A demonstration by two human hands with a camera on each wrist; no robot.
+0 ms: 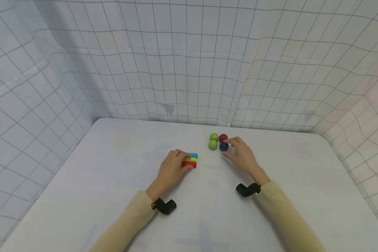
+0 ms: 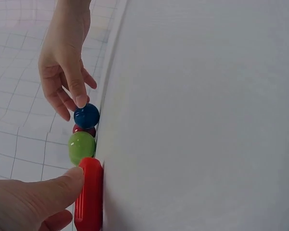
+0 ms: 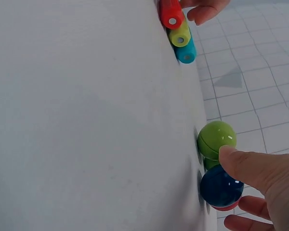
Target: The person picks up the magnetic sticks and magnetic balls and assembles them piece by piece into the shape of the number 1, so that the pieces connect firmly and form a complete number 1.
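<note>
Three short, thick rods lie side by side: a red rod [image 1: 189, 164], a yellow rod [image 3: 180, 36] and a blue rod [image 3: 186, 53]. My left hand [image 1: 172, 168] grips the row, thumb along the red rod and fingers over the far side. To the right, small glossy balls form a square: two green balls [image 1: 212, 144], a red ball [image 1: 223, 137] and a dark blue ball [image 3: 221, 186]. Around the dark blue ball, my right hand [image 1: 242, 155] holds thumb and fingers apart, with gaps to the ball; whether a fingertip touches it is hard to tell.
Everything lies on a white table [image 1: 204, 210]. White cloth with a dark grid [image 1: 189, 70] hangs behind the table's far edge and along both sides. A black camera mount [image 1: 165, 206] sits on the left wrist, another mount [image 1: 248, 189] on the right.
</note>
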